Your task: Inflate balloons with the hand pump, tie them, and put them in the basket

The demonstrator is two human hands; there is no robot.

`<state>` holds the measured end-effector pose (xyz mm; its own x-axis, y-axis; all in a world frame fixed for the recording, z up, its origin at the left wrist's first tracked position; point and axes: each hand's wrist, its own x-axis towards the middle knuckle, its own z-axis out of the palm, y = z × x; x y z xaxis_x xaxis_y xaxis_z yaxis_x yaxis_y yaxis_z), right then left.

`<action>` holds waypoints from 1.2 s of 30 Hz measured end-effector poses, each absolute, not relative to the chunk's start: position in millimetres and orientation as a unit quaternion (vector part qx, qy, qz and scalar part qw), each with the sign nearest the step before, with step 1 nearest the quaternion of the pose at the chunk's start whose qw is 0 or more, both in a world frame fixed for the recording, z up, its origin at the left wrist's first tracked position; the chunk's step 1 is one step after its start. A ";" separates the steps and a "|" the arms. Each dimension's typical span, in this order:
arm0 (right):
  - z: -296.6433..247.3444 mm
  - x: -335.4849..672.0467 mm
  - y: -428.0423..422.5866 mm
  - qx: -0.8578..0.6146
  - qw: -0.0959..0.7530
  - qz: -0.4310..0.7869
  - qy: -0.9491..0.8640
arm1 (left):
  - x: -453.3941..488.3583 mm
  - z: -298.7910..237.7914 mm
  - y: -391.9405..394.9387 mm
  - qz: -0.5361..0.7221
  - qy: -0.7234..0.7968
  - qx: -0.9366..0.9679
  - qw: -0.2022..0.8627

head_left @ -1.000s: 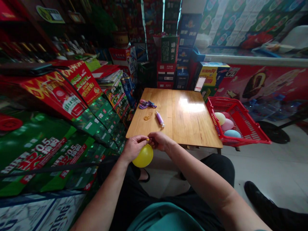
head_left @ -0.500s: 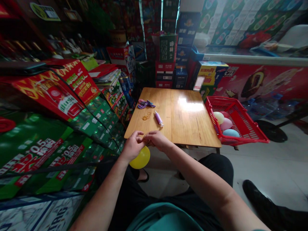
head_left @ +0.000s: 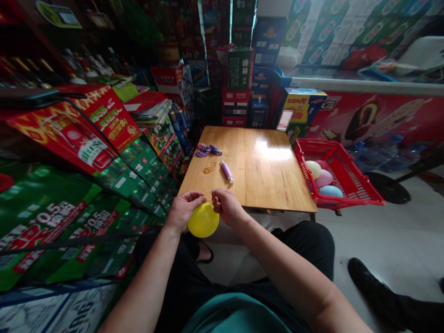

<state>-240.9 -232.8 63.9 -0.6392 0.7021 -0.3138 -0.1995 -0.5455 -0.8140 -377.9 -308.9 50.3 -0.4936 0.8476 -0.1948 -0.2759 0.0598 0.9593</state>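
A small inflated yellow balloon (head_left: 203,220) hangs just below the near edge of the wooden table (head_left: 263,171). My left hand (head_left: 183,208) is closed on its top left side. My right hand (head_left: 226,206) pinches the balloon's neck from the right. Both hands meet at the neck, in front of my lap. On the table lie a purple hand pump (head_left: 227,170), a few rubber bands (head_left: 208,169) and a small heap of uninflated purple balloons (head_left: 206,149).
A red shopping basket (head_left: 350,185) right of the table holds three inflated balloons (head_left: 323,179). Stacked drink cartons (head_left: 86,157) crowd the left side and back. A freezer counter (head_left: 367,115) runs at the right. A dark shoe (head_left: 378,286) rests on the tiled floor.
Both hands stayed together at the balloon's neck. The balloon dipped behind my left hand half a second ago and now shows fully between the hands again.
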 end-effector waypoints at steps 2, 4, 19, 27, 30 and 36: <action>60.9 -240.1 -229.2 -0.331 0.264 0.844 -0.328 | -376.4 50.2 -310.1 0.655 0.571 0.233 0.437; 58.4 -239.4 -226.3 -0.334 0.249 0.851 -0.319 | -374.3 49.8 -310.5 0.668 0.564 0.226 0.430; 56.4 -235.6 -224.0 -0.383 0.161 0.790 -0.450 | -363.9 45.7 -307.8 0.682 0.584 0.253 0.362; 53.6 -234.1 -210.9 -0.379 0.117 0.841 -0.368 | -355.8 55.2 -311.0 0.570 0.625 0.495 0.198; 53.3 -231.7 -211.0 -0.367 0.120 0.856 -0.344 | -352.9 61.2 -310.9 0.544 0.618 0.545 0.159; 49.1 -223.0 -209.5 -0.353 0.119 0.877 -0.303 | -350.2 64.8 -314.5 0.496 0.597 0.607 0.169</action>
<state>-223.0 -209.5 49.1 -0.7219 0.4230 -0.5476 0.0049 -0.7883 -0.6153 -350.2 -314.5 64.8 -0.2062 0.8931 0.3997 0.5570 -0.2287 0.7984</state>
